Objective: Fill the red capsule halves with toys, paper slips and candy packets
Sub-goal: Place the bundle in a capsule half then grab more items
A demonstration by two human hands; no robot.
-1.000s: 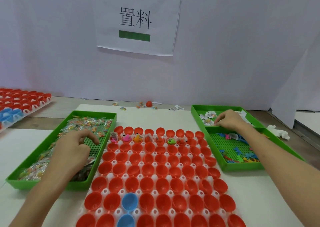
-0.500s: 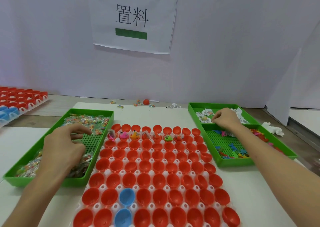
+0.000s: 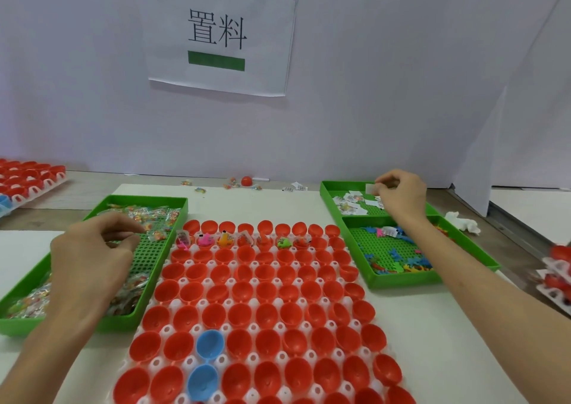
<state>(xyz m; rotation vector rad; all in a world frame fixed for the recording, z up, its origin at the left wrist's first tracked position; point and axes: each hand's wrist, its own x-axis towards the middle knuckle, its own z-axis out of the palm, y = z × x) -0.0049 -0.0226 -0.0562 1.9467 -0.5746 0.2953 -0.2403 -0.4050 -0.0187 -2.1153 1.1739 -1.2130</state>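
A white rack holds rows of red capsule halves and two blue halves. The second row from the back holds small toys and slips. My left hand hovers over the green candy tray, its fingertips pinching a clear candy packet. My right hand is raised over the far right green tray of paper slips, pinching a white paper slip. A nearer green tray holds coloured plastic toys.
Another rack of red halves lies at the far left, and more red pieces at the right edge. A lone red capsule half and stray packets sit by the white wall. White crumpled material lies beyond the toy tray.
My right hand has lifted from the slip tray with a paper slip. My left hand has closed its fingertips on a candy packet and risen slightly. The camera has tilted.
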